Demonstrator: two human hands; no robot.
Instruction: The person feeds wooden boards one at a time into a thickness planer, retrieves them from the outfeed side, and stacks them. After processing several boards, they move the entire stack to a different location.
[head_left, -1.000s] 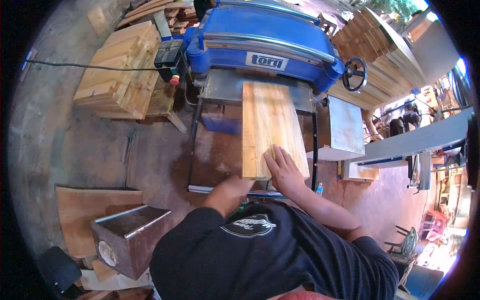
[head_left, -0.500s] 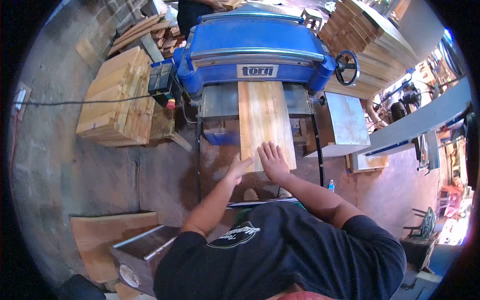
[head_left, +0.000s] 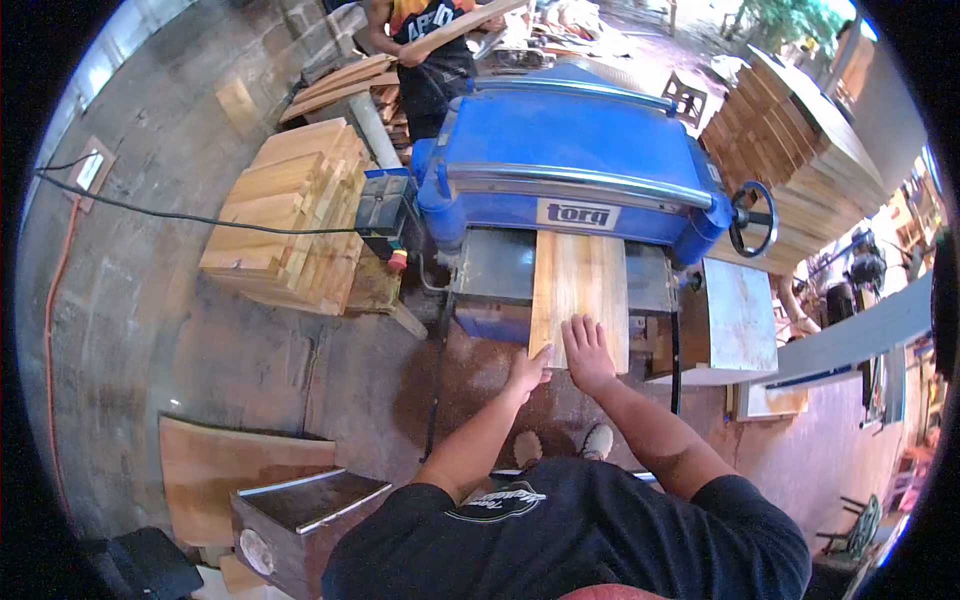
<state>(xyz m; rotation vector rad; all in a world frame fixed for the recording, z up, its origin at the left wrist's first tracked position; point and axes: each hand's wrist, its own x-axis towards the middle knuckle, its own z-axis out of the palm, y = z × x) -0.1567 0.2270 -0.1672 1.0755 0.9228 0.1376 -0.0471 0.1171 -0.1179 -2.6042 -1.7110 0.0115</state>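
Observation:
A wide light wooden board (head_left: 578, 285) lies partly inside the blue planer (head_left: 575, 140), its near end sticking out toward me. My left hand (head_left: 530, 371) grips the board's near left corner, thumb on top and fingers at the edge. My right hand (head_left: 590, 352) lies flat on top of the board near its end, fingers stretched out. The far part of the board is hidden under the machine.
Stacked boards (head_left: 285, 215) stand at the left, and a taller stack (head_left: 790, 150) at the right behind a handwheel (head_left: 754, 220). Behind the planer a person (head_left: 435, 60) holds a long plank. A dark box (head_left: 300, 515) stands at the lower left.
The view has tilted up and shifted left, showing more of the person behind the machine. Less of the board sticks out of the planer; both hands have moved toward it with the board.

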